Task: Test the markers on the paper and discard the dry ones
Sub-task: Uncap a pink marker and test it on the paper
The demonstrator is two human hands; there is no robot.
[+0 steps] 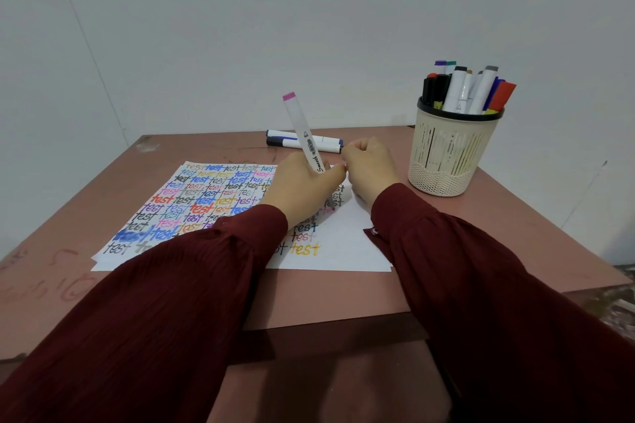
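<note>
My left hand (302, 187) grips a white marker with a pink end cap (303, 132), held upright and tilted over the right part of the paper (343, 251). The marker's lower end is hidden behind my hand. The paper is covered with the word "test" in many colours. My right hand (369, 170) is curled just right of the left one, fingertips close to it; whether it holds a cap is hidden. A cream mesh pot (446, 154) at the right holds several markers (464, 89).
Two white markers with dark blue caps (330, 142) lie side by side at the table's far edge behind my hands. The reddish-brown table (103, 182) ends near a pale wall. The table's right edge drops off beyond the pot.
</note>
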